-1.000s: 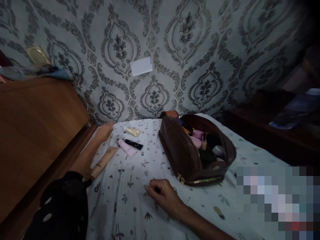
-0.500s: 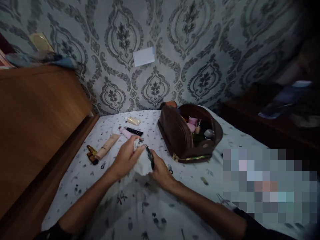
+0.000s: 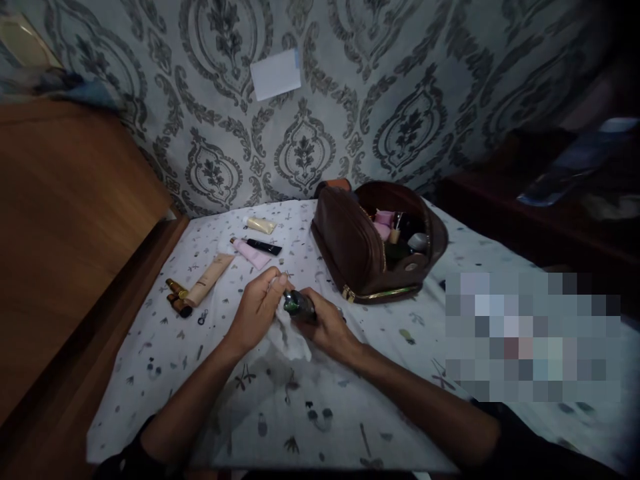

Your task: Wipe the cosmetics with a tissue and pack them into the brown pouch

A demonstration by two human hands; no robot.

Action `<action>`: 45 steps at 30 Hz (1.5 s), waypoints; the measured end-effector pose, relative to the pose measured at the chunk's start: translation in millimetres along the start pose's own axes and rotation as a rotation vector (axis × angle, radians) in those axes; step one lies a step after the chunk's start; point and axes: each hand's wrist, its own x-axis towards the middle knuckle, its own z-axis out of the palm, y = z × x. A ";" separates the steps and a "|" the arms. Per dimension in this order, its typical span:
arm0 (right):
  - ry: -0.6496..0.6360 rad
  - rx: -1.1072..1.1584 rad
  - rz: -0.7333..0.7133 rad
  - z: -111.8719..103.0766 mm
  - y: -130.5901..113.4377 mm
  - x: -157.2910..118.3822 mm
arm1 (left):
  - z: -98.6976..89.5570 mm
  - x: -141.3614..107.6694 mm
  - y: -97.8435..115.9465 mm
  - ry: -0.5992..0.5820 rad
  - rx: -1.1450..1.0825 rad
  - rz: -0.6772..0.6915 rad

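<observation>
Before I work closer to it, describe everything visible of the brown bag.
The brown bag looks like smooth leather, with gold-toned zippers. It sits upright on the patterned white sheet, near the wallpapered wall, its top open. Pink items and a grey rounded one show inside; much else is too dark to tell. Neither the left hand nor the right hand appears to touch it.

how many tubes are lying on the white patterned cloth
4: a pale yellow tube at the back, a black tube in front of it, a pink tube beside that, and a larger beige tube farther left. More may hide in the brown bag or pixelated patch.
</observation>
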 end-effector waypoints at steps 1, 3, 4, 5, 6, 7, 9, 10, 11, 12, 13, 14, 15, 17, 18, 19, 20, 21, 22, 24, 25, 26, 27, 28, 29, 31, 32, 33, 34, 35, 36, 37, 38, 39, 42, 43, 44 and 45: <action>-0.029 0.008 0.003 0.2 -1.0 -0.3 | -0.6 0.2 -2.6 -0.005 -0.045 -0.022; -0.091 0.023 -0.003 0.8 -3.9 -1.6 | 1.1 0.0 -9.3 0.012 -0.137 -0.077; -0.121 0.028 -0.006 1.1 -6.0 -2.4 | 3.0 -0.3 -13.1 0.036 -0.181 -0.105; -0.144 0.031 -0.005 1.2 -8.3 -3.1 | 5.2 -0.7 -16.9 0.065 -0.219 -0.127; -0.157 0.035 0.003 1.2 -10.8 -3.6 | 7.2 -1.1 -20.5 0.101 -0.249 -0.144; -0.164 0.038 0.019 1.1 -13.1 -3.8 | 8.7 -1.5 -23.8 0.144 -0.264 -0.156; -0.170 0.044 0.062 0.3 -16.5 -3.8 | 10.1 -2.1 -28.9 0.249 -0.261 -0.168; -0.166 0.044 0.078 -0.3 -17.0 -3.7 | 10.2 -2.4 -30.6 0.293 -0.258 -0.169; -0.160 0.044 0.089 -0.9 -16.7 -3.8 | 10.4 -2.9 -31.8 0.315 -0.260 -0.167; -0.157 0.046 0.096 -1.6 -15.6 -4.0 | 11.1 -3.5 -32.6 0.314 -0.278 -0.161; -0.160 0.052 0.095 -2.2 -13.7 -4.6 | 12.5 -4.4 -33.2 0.287 -0.309 -0.156; -0.158 0.065 0.086 -2.8 -11.3 -5.5 | 14.7 -5.5 -33.5 0.241 -0.346 -0.152; -0.151 0.084 0.067 -3.2 -8.6 -6.6 | 17.7 -6.8 -33.7 0.192 -0.374 -0.151; -0.125 0.125 0.014 -3.8 -3.3 -8.9 | 24.7 -9.3 -33.8 0.129 -0.407 -0.164; -0.113 0.144 -0.012 -3.9 -1.2 -9.7 | 28.1 -10.2 -33.8 0.125 -0.414 -0.176; -0.111 0.159 -0.028 -3.8 0.2 -10.1 | 30.9 -10.9 -33.7 0.134 -0.421 -0.187; -0.118 0.173 -0.031 -3.5 0.9 -9.8 | 32.9 -11.3 -33.7 0.151 -0.434 -0.196; -0.133 0.188 -0.024 -3.0 0.8 -9.1 | 34.2 -11.4 -33.8 0.169 -0.450 -0.201; -0.150 0.205 -0.010 -2.4 0.1 -8.0 | 34.8 -11.2 -34.0 0.187 -0.467 -0.205; -0.176 0.241 0.021 -1.4 -2.8 -5.3 | 34.5 -10.5 -35.1 0.214 -0.502 -0.220; -0.190 0.269 0.036 -1.2 -4.7 -4.1 | 34.1 -10.1 -35.9 0.222 -0.517 -0.230; -0.207 0.308 0.049 -1.5 -6.8 -3.2 | 33.6 -9.8 -36.7 0.226 -0.530 -0.239; -0.228 0.357 0.065 -2.4 -8.8 -2.7 | 33.1 -9.7 -37.5 0.225 -0.541 -0.245; -0.252 0.418 0.095 -3.7 -10.8 -2.7 | 32.6 -9.7 -38.1 0.216 -0.549 -0.244; -0.281 0.491 0.139 -5.4 -12.4 -3.1 | 32.1 -9.9 -38.2 0.199 -0.554 -0.239; -0.380 0.658 0.261 -9.5 -15.0 -4.8 | 31.0 -10.5 -36.7 0.150 -0.561 -0.229; -0.445 0.753 0.331 -11.4 -15.9 -5.9 | 30.3 -10.9 -35.0 0.122 -0.564 -0.229; -0.511 0.855 0.395 -13.0 -16.6 -7.1 | 29.6 -11.2 -33.0 0.098 -0.565 -0.227; -0.575 0.959 0.446 -14.2 -17.1 -8.2 | 28.9 -11.5 -30.6 0.078 -0.563 -0.221; -0.632 1.056 0.485 -14.7 -17.5 -9.2 | 28.3 -11.8 -28.2 0.066 -0.558 -0.209; -0.676 1.138 0.510 -14.7 -17.8 -10.0 | 27.8 -12.0 -26.1 0.059 -0.550 -0.190; -0.703 1.197 0.524 -14.0 -18.0 -10.7 | 27.5 -12.2 -24.5 0.061 -0.545 -0.172; -0.713 1.227 0.529 -12.7 -18.1 -11.1 | 27.2 -12.2 -23.5 0.072 -0.543 -0.159; -0.697 1.228 0.526 -10.9 -18.2 -11.3 | 27.0 -12.0 -23.4 0.088 -0.544 -0.155; -0.497 1.058 0.481 -4.2 -18.4 -10.1 | 25.8 -10.5 -27.6 0.164 -0.520 -0.186; -0.403 0.966 0.454 -2.0 -18.5 -9.3 | 25.0 -9.7 -30.0 0.193 -0.498 -0.191; -0.324 0.874 0.424 -0.2 -18.5 -8.5 | 24.1 -8.9 -32.6 0.217 -0.473 -0.191; -0.266 0.793 0.396 1.3 -18.5 -7.7 | 23.1 -8.2 -34.9 0.238 -0.446 -0.190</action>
